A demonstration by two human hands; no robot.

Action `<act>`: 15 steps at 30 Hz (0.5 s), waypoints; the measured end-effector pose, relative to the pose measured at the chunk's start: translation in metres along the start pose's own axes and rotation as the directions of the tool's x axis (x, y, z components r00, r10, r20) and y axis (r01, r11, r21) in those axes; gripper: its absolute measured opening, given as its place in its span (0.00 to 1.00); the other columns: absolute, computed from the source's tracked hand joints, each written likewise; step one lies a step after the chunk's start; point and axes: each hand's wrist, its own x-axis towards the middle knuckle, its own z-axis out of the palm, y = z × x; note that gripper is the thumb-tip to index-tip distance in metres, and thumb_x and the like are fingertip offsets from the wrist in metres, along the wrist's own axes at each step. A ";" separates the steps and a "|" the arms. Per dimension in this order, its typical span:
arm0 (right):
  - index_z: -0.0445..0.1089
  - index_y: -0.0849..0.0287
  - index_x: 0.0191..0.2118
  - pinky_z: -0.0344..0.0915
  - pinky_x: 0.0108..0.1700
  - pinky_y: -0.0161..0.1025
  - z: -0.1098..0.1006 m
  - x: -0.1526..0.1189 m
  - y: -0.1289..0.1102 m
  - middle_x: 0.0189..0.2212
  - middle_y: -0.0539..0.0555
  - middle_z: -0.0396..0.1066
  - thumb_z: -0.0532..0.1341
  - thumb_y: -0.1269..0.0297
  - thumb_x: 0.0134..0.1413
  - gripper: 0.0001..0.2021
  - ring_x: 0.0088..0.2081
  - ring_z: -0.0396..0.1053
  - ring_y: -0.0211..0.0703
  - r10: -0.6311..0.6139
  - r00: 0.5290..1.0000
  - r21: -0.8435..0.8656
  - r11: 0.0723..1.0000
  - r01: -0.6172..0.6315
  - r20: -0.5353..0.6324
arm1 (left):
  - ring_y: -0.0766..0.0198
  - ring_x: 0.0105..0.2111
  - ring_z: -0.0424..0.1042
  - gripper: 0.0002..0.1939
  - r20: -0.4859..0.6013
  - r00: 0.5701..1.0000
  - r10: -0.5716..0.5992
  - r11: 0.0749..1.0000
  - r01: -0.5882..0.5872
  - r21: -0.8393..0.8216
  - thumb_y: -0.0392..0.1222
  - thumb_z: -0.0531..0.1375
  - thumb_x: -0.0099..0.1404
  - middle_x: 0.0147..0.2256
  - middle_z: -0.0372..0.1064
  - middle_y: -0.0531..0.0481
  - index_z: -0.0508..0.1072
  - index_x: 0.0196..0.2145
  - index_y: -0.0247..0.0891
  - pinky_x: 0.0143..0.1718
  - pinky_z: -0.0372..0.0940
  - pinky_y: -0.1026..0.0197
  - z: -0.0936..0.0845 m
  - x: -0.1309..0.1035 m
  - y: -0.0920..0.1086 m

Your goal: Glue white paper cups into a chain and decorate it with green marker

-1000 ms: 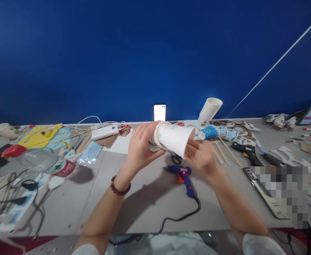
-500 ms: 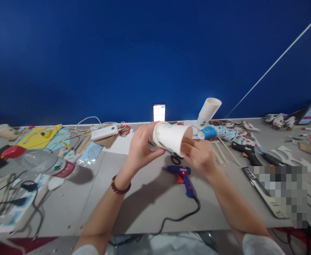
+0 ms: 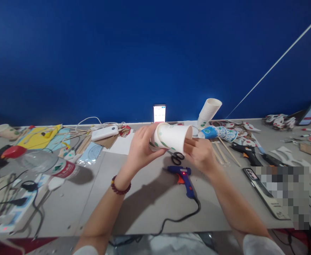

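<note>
White paper cups (image 3: 172,137) with green leaf prints, joined end to end, are held sideways above the table. My left hand (image 3: 143,147) wraps round their left end, a beaded bracelet on its wrist. At the right end, my right hand (image 3: 201,154) has its fingers inside the open mouth, gripping the cup's rim. Below the cups lie black-handled scissors (image 3: 177,158) and a blue glue gun (image 3: 183,175) with a small red light.
A stack of cups (image 3: 209,111), blue printed cups (image 3: 219,133) and a lit phone (image 3: 159,114) stand or lie at the back. A bottle (image 3: 51,164) and power strip (image 3: 25,207) are left; another phone (image 3: 264,194) lies right.
The cups have turned slightly in my hands, showing more green leaves along the lower side. The scissors' handles are less covered now. My hands have barely shifted.
</note>
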 end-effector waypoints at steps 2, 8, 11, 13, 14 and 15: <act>0.75 0.53 0.45 0.60 0.27 0.38 0.000 -0.001 0.001 0.39 0.55 0.80 0.52 0.67 0.66 0.13 0.31 0.74 0.43 -0.037 0.997 -0.032 0.999 0.035 -0.067 | 0.49 0.51 0.69 0.35 0.025 1.000 0.002 0.999 -0.001 -0.053 0.50 0.67 0.57 0.52 0.69 0.39 0.60 0.59 0.41 0.50 0.64 0.49 -0.002 0.000 -0.001; 0.74 0.53 0.44 0.61 0.25 0.38 0.000 -0.001 0.001 0.33 0.51 0.80 0.53 0.73 0.63 0.13 0.25 0.70 0.41 -0.118 0.972 -0.094 0.990 0.101 -0.205 | 0.51 0.55 0.67 0.35 0.145 0.989 0.000 0.944 0.048 -0.327 0.47 0.67 0.58 0.56 0.65 0.39 0.59 0.59 0.43 0.54 0.64 0.51 -0.009 -0.002 -0.011; 0.72 0.54 0.49 0.62 0.25 0.37 -0.002 0.001 -0.002 0.35 0.52 0.79 0.55 0.72 0.63 0.13 0.26 0.70 0.40 -0.064 0.982 -0.023 0.998 0.061 -0.179 | 0.52 0.56 0.66 0.34 0.179 0.983 -0.049 0.883 0.126 -0.453 0.46 0.68 0.57 0.57 0.64 0.39 0.59 0.58 0.44 0.53 0.65 0.53 -0.006 -0.003 -0.016; 0.69 0.54 0.52 0.64 0.26 0.36 -0.006 0.002 -0.004 0.46 0.56 0.77 0.56 0.71 0.62 0.14 0.27 0.71 0.38 0.034 0.990 0.078 0.997 -0.023 -0.137 | 0.52 0.55 0.67 0.34 0.182 0.977 -0.113 0.845 0.191 -0.500 0.46 0.67 0.58 0.57 0.63 0.39 0.59 0.58 0.45 0.52 0.66 0.54 -0.002 -0.003 -0.020; 0.68 0.53 0.53 0.65 0.26 0.36 -0.009 0.002 -0.005 0.52 0.57 0.74 0.56 0.71 0.62 0.15 0.26 0.69 0.37 0.095 0.989 0.141 0.987 -0.078 -0.115 | 0.52 0.54 0.68 0.33 0.179 0.972 -0.155 0.833 0.226 -0.505 0.47 0.67 0.58 0.57 0.63 0.39 0.60 0.58 0.44 0.51 0.66 0.54 0.001 -0.002 -0.022; 0.66 0.52 0.55 0.65 0.26 0.36 -0.013 0.002 -0.006 0.56 0.58 0.70 0.57 0.71 0.62 0.17 0.24 0.67 0.34 0.161 0.982 0.208 0.968 -0.137 -0.103 | 0.51 0.54 0.68 0.33 0.181 0.962 -0.207 0.827 0.271 -0.493 0.47 0.67 0.57 0.56 0.64 0.39 0.61 0.57 0.43 0.50 0.66 0.54 0.003 -0.002 -0.025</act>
